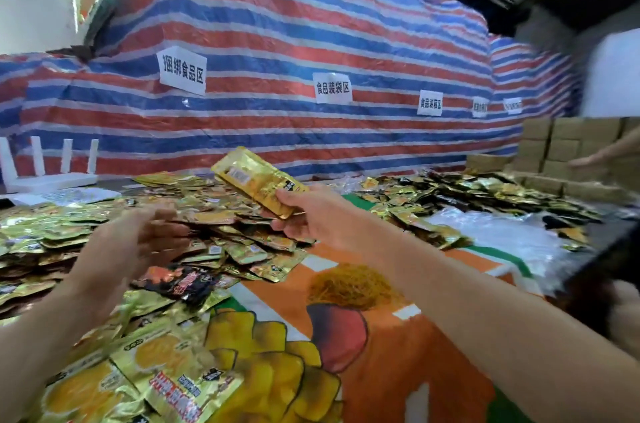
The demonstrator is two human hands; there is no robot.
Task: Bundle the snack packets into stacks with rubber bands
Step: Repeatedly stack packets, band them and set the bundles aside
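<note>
The right hand (301,214) grips a thin sheaf of gold packets (256,180) by its near end, thumb on top and fingers curled beneath, holding it tilted in the air above the big heap of snack packets (69,235) that covers the left of the tabletop (398,370). The left hand (138,242) hovers over that heap, blurred, fingers loose and apparently holding nothing.

These packets look light, flat and floppy, and their glossy foil looks slippery. I'd guess a loose stack would fan out or slide apart unless it is pinched firmly across the short end or squared up between both palms. A band probably wants to go round the middle, where the stack is thickest.

A tangle of yellowish rubber bands (349,285) lies on the orange cloth, just below the right forearm and within easy reach. A second spread of packets (467,187) sits further right, beside crumpled clear plastic bags (502,232).

Stacked cardboard boxes (568,142) stand at the back right. They look closed, and I cannot tell what they contain.
</note>
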